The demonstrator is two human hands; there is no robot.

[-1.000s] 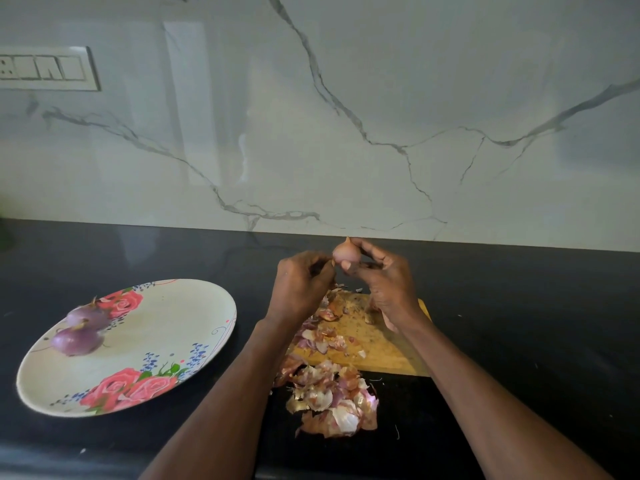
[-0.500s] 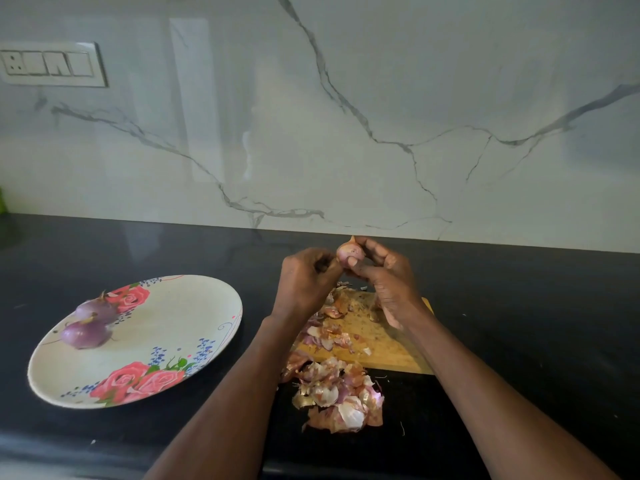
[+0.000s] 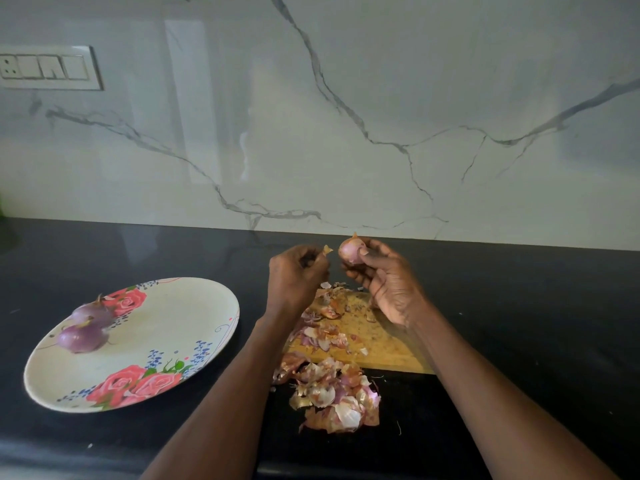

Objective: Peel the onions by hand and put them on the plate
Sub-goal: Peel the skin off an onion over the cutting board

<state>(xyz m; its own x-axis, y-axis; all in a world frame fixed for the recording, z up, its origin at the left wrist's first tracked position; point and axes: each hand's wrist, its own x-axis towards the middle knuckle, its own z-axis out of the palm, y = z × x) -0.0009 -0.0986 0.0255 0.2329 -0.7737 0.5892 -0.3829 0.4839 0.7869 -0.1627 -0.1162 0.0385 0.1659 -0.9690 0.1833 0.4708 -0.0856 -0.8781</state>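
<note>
Leftmost, a switch panel [image 3: 48, 68] was set into the white marble backsplash [image 3: 346, 116], above a black countertop [image 3: 536, 306]. On the counter's left part lay an oval plate [image 3: 166, 327] printed with pink roses and small blue flowers. 2 peeled onions [image 3: 86, 329] — purple, glossy — sat near its far left rim, touching each other, the nearer one just in front of the other.

Right of the plate, the left hand [image 3: 298, 278] was raised over the back edge of a wooden cutting board [image 3: 381, 344], fingers curled in, pinching a small scrap of dry skin [image 3: 327, 250] that stuck up between thumb and fingertips. The scrap was clear of the bulb, a narrow gap between them.

Just beside it, the right hand [image 3: 391, 282] held 1 small onion [image 3: 349, 250] in the air above the board's far end — thumb pressed on its near face, fingers curled behind it. The bulb looked pale pink, its pointed tip upward; how much skin remained on the far side could not be told.

Below both hands, loose peels [image 3: 325, 332] were scattered over the board's left half, and a larger heap of peels [image 3: 336, 396] lay on the counter just in front of the board, between the 2 forearms.
</note>
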